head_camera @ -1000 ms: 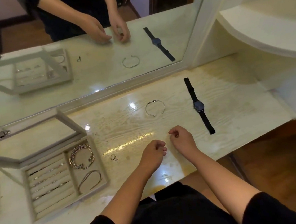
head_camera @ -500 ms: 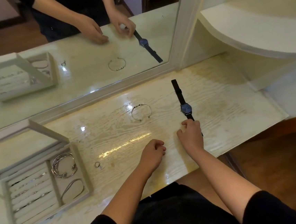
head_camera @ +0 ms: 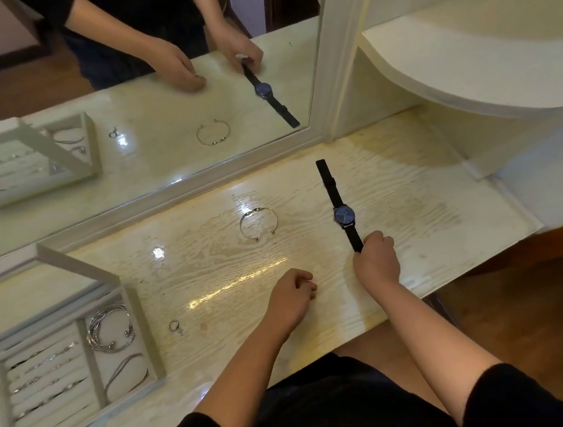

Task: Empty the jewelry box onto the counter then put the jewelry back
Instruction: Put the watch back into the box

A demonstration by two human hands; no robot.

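Note:
A black watch (head_camera: 343, 215) with a blue face lies stretched out on the pale counter (head_camera: 410, 207). My right hand (head_camera: 377, 262) grips the near end of its strap. My left hand (head_camera: 292, 297) rests on the counter with fingers curled and holds nothing. A thin silver cuff bangle (head_camera: 258, 223) lies left of the watch. A small ring (head_camera: 173, 325) sits near the open grey jewelry box (head_camera: 150, 346) at the left. Inside the box are a stack of silver bangles (head_camera: 110, 329), a thin bangle (head_camera: 125, 373) and rows of rings.
A mirror (head_camera: 147, 123) runs along the back of the counter and doubles everything. The box's glass lid (head_camera: 40, 291) stands raised at the left. A curved white shelf (head_camera: 485, 62) overhangs the right side. The counter's front edge is just before my body.
My right hand moved right to the watch and took hold of its near strap end. The left hand stayed about where it was. The view shifted, so things sit further left.

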